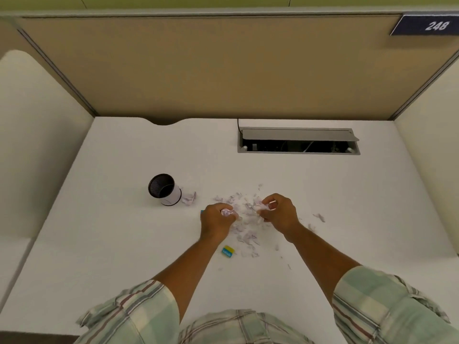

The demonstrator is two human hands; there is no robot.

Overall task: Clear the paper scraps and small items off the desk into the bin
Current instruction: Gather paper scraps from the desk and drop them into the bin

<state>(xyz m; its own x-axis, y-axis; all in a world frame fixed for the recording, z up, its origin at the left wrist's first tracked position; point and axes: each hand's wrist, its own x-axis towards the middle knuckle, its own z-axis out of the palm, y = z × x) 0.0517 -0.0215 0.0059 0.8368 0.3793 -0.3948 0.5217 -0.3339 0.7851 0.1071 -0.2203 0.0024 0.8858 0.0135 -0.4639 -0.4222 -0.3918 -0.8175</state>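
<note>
Torn paper scraps [246, 219] lie scattered in a heap at the middle of the white desk [111, 244]. My left hand [215, 220] is closed around a wad of scraps at the heap's left side. My right hand [278, 212] grips another bunch at the heap's right side. The small bin [165, 189], black mesh inside with a white wall, stands to the left, tilted away from me. A crumpled piece [189, 197] rests beside the bin. A small blue and yellow eraser [227, 252] sits near my left forearm. Loose bits [319, 217] trail off to the right.
An open cable tray [298, 145] with a raised grey lid is set into the desk at the back right. Beige partition panels [198, 70] close the desk at the back and both sides. A plate reading 248 [432, 25] hangs at the top right.
</note>
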